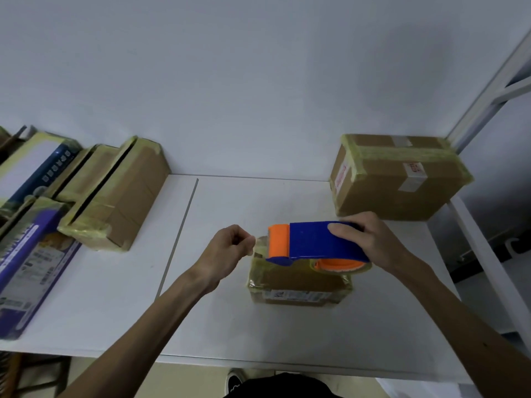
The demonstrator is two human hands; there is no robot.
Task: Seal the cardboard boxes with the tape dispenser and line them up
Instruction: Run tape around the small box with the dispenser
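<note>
The blue-and-orange tape dispenser (319, 242) is over the top of the small cardboard box (298, 285) near the middle of the table (230, 326). The right hand (370, 239) has its grip closed round the dispenser's body, and the left hand (227, 248) pinches the clear tape end (260, 242) by the box's left edge. Bare table lies in front and leftward past a seam (178, 239); 1 larger taped box (399, 179) fills the far right corner, and more boxes (115, 196) crowd the left edge.
</note>
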